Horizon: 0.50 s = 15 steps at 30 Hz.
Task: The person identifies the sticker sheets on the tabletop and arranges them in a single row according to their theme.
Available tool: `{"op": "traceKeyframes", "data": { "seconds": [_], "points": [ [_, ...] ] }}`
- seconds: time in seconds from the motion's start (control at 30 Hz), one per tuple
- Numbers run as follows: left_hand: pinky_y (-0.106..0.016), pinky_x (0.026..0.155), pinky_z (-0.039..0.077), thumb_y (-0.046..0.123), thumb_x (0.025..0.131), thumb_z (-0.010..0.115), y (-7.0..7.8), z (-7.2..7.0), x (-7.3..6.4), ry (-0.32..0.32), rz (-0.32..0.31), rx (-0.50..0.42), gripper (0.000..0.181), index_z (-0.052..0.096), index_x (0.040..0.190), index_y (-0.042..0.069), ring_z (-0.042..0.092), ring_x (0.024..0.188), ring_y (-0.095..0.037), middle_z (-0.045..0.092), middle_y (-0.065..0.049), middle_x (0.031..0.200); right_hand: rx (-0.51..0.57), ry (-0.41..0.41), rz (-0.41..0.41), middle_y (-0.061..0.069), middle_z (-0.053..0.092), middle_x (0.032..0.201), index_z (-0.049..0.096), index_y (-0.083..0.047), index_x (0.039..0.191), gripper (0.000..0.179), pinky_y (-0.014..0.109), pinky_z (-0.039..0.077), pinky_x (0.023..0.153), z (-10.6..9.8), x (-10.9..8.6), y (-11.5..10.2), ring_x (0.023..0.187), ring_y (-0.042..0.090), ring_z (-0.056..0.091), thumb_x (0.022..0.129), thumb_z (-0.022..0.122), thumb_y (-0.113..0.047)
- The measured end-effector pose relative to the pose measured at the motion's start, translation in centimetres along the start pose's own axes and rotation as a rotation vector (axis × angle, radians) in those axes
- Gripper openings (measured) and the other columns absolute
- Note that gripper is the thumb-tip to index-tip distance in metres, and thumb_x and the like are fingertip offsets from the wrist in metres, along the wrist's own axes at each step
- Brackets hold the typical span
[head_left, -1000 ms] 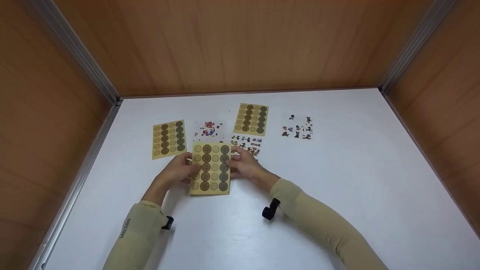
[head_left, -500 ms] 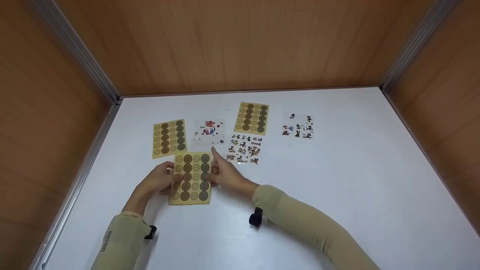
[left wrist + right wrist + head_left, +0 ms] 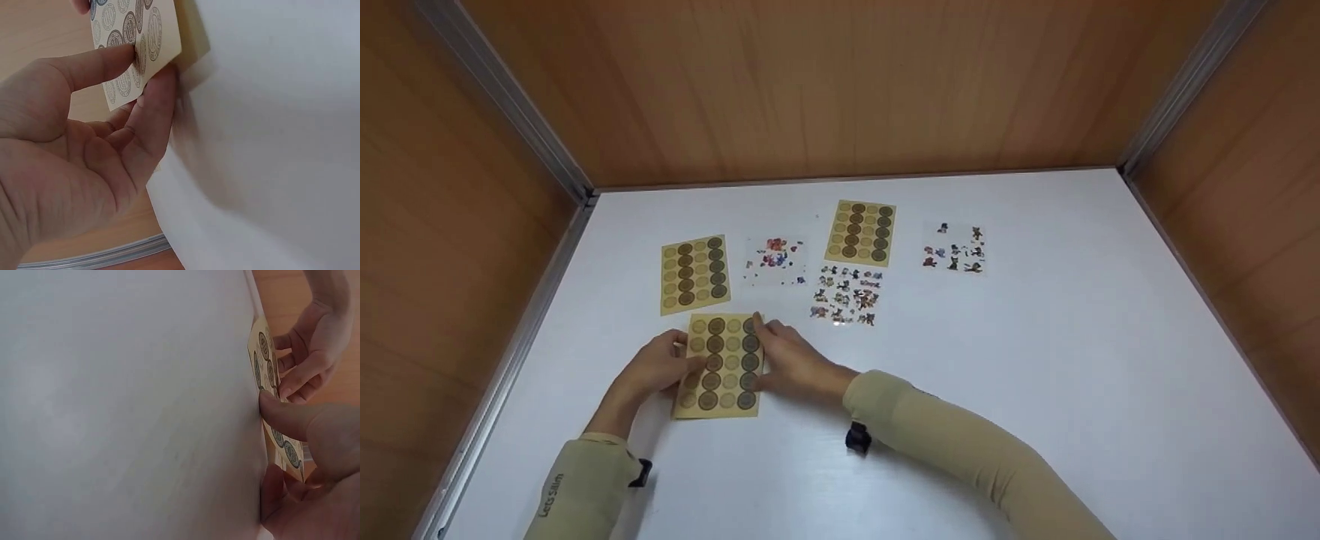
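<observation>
A kraft-coloured sticker sheet (image 3: pixel 733 364) with rows of round stamp-like stickers lies between both hands, low over the white table. At its left edge, my left hand (image 3: pixel 651 367) pinches it, thumb on the printed face and fingers underneath. My right hand (image 3: pixel 796 365) grips the opposite edge. The right wrist view has the right thumb (image 3: pixel 287 417) across the round prints, with fingers curled below the edge. From the left wrist, the corner of the sheet (image 3: pixel 166 31) stands raised over the fingers, casting a shadow on the table. The thumbs hide a few of the stickers.
Beyond the hands lie two similar kraft sheets, one at the left (image 3: pixel 694 275) and one farther back (image 3: pixel 861 233). Clear sheets with small cartoon stickers lie at the left (image 3: pixel 775 259), middle (image 3: pixel 846 295) and right (image 3: pixel 955 249). Wooden panels (image 3: pixel 840 90) enclose the table (image 3: pixel 1072 337).
Both hands have carried the kraft sheet left and toward the person, lower over the table. The middle clear sheet, partly covered before, is now uncovered. The other sheets stay put.
</observation>
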State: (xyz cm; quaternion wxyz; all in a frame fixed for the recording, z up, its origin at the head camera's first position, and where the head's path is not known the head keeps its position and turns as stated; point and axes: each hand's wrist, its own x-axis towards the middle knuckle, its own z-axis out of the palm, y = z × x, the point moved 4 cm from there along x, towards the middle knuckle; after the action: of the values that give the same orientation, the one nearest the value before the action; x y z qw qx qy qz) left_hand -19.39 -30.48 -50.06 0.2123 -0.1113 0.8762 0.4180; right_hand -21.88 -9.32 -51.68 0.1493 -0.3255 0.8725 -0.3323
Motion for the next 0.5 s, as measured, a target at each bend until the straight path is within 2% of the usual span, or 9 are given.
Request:
{"op": "traceKeyframes", "data": {
  "seconds": [0.07,0.17,0.37,0.5],
  "points": [
    [-0.029,0.058,0.051,0.02,0.097,0.067,-0.1,-0.2,-0.1,0.006,-0.007,0.036,0.051,0.045,0.134,-0.006,0.059,0.067,-0.016,0.063,-0.012,0.093,-0.062,-0.004,-0.001,0.013,0.045,0.139,0.015,0.0,0.161,0.111,0.026,0.037,0.112,0.1,0.3,-0.3,0.124,0.023,0.047,0.082,0.086,-0.033],
    [-0.029,0.056,0.053,0.019,0.096,0.066,-0.2,-0.5,-0.2,0.009,-0.012,0.074,0.05,0.045,0.132,-0.008,0.06,0.065,-0.016,0.064,-0.014,0.096,-0.14,-0.01,0.003,0.013,0.042,0.142,0.02,-0.004,0.161,0.107,0.029,0.043,0.107,0.4,0.6,-0.7,0.124,0.023,0.047,0.083,0.084,-0.039],
    [-0.031,0.059,0.056,0.018,0.096,0.066,-0.7,-1.3,-0.6,0.041,-0.012,0.118,0.054,0.042,0.135,-0.01,0.064,0.073,-0.02,0.062,-0.019,0.103,-0.214,-0.027,0.043,0.01,0.034,0.158,0.027,-0.014,0.162,0.097,0.041,0.047,0.106,1.0,1.1,-1.4,0.136,0.026,0.043,0.086,0.079,-0.046],
    [-0.031,0.059,0.055,0.019,0.095,0.066,-1.1,-1.9,-0.9,0.06,-0.008,0.151,0.057,0.041,0.135,-0.012,0.063,0.074,-0.021,0.062,-0.022,0.105,-0.252,-0.042,0.064,0.011,0.031,0.162,0.029,-0.017,0.161,0.095,0.047,0.047,0.106,1.6,1.6,-1.9,0.14,0.029,0.04,0.087,0.076,-0.051]
  ]
}}
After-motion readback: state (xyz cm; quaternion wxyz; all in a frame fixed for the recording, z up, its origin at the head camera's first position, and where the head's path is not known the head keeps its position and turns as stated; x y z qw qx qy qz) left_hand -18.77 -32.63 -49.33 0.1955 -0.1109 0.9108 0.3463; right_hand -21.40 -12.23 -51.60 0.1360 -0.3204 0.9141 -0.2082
